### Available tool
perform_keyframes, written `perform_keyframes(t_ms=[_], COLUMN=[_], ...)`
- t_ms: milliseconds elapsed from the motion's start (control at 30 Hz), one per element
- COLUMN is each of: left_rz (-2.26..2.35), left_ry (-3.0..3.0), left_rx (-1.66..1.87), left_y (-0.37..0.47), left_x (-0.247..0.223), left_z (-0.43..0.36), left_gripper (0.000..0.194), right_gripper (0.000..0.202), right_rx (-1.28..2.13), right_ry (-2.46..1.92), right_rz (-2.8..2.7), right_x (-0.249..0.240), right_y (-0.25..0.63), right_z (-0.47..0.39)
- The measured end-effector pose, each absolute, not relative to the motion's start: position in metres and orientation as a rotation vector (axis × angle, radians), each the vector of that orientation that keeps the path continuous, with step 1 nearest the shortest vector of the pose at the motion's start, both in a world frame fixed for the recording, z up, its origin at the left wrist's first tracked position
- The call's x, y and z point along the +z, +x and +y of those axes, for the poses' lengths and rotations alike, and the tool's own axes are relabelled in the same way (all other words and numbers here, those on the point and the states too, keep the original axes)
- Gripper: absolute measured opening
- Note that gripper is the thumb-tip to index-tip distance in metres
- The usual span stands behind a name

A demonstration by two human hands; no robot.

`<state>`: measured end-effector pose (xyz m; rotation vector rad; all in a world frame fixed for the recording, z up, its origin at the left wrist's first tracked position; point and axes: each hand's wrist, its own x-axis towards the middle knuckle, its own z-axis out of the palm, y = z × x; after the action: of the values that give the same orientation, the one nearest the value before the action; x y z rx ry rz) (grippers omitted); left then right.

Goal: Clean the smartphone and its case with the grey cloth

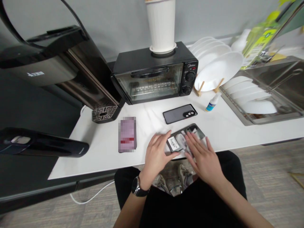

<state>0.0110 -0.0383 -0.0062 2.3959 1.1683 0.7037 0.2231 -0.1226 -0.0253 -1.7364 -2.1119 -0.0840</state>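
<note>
Phone (173,144): I've left fingers (163,140) clamped on its end, right fingers (194,143) together over pale sheet (180,139), likely wiping; next calls for even pressure.

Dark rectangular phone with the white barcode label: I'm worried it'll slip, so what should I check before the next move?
1. Left hand gripping the dark rectangular phone: ok.
2. Right hand over the crumpled whitish material: ok.
3. Phone well inside the white countertop: not ok, it lies at the front edge.
4. Small white bottle with blue label upright: ok.
5. Bottle's cap closed: cannot tell.
6. Grey phone with black rim apart from both hands: ok.
</note>
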Motion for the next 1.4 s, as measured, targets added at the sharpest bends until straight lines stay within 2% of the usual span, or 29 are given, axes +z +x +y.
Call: perform_keyframes(t_ms=[167,367,467,700,833,967,1133,1267,1400], left_rz=[1.157,1.166,1.191,1.21,1.184,1.195,1.221,1.25,1.248], left_ry=[2.386,2.413,2.436,2.392,2.38,2.381,2.41,2.367,2.301], left_rx=[0.713,0.708,0.706,0.708,0.718,0.719,0.718,0.702,0.721], left_y=[0.014,0.011,0.008,0.01,0.012,0.012,0.009,0.01,0.013], left_x=[-0.005,-0.007,-0.009,-0.007,-0.006,-0.006,-0.008,-0.007,-0.006], left_z=[-0.037,-0.037,-0.037,-0.037,-0.037,-0.038,-0.041,-0.043,-0.043], left_gripper=[0.094,0.078,0.078,0.096,0.095,0.087,0.081,0.085,0.092], right_gripper=[0.066,0.062,0.062,0.064,0.062,0.059,0.065,0.066,0.066], right_rx=[-0.151,0.04,0.106,-0.056,-0.119,-0.027,0.082,0.021,-0.158], right_ry=[-1.893,-1.717,-1.619,-1.772,-1.898,-1.814,-1.589,-1.611,-1.812], right_rz=[-1.944,-2.054,-2.128,-2.096,-1.939,-1.971,-2.158,-2.201,-2.04], right_x=[-0.03,-0.018,-0.014,-0.025,-0.029,-0.023,-0.015,-0.018,-0.029], right_y=[0.25,0.172,0.151,0.232,0.257,0.214,0.158,0.188,0.244], right_z=[-0.093,-0.079,-0.098,-0.121,-0.091,-0.07,-0.095,-0.122,-0.116])
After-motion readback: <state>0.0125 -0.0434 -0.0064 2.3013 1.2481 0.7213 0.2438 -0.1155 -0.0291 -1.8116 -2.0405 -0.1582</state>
